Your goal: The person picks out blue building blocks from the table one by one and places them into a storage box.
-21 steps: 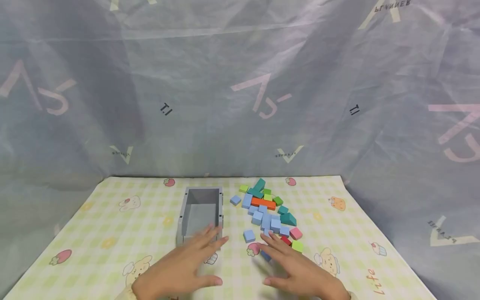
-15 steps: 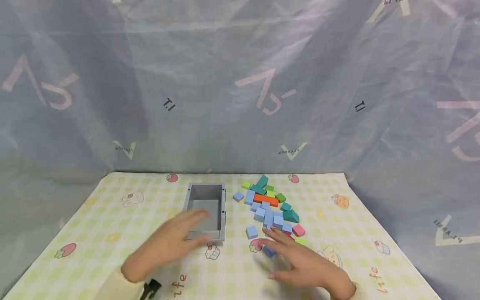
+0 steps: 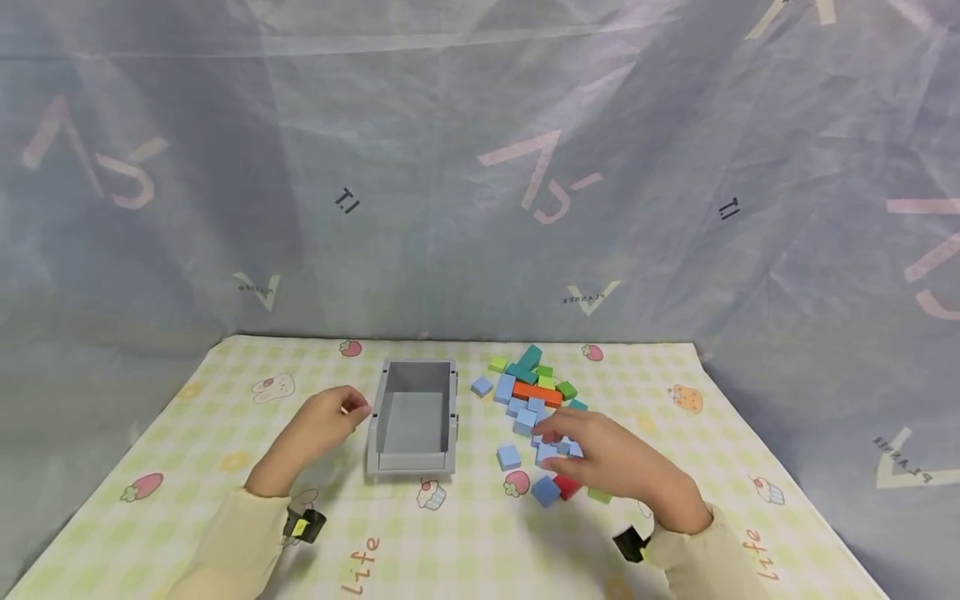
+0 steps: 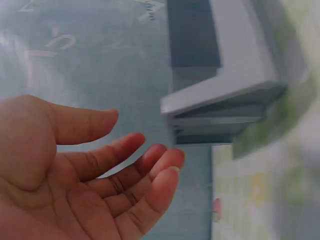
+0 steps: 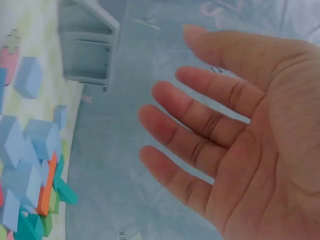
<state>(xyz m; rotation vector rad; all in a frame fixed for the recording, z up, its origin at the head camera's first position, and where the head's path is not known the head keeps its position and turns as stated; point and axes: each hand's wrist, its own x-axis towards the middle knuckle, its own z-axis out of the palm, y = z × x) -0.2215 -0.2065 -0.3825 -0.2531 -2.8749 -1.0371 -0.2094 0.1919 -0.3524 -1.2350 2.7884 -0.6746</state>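
To the left of a grey open-topped bin [image 3: 412, 461] is my left hand [image 3: 321, 427], its fingers loosely curved near the bin's left wall. The left wrist view shows that hand [image 4: 110, 175] holding nothing, with a corner of the bin [image 4: 225, 95] beyond the fingertips. My right hand [image 3: 592, 450] hovers over the near part of a scatter of toy building blocks, hiding some of them. In the right wrist view its fingers [image 5: 167, 125] are spread and bent a little, with nothing between them. Light blue blocks [image 3: 509, 457] and a red block [image 3: 567, 486] lie close under it.
An orange bar-shaped block [image 3: 537, 393], teal blocks [image 3: 530, 357] and green blocks [image 3: 566, 389] lie farther back in the pile, right of the bin. A patterned cloth [image 3: 435, 550] covers the table. A grey curtain [image 3: 450, 167] hangs behind the table's far edge.
My left hand has moved left from in front of the bin to beside its left wall. My right hand has stayed over the blocks, its fingers more bent. The view has shifted slightly.
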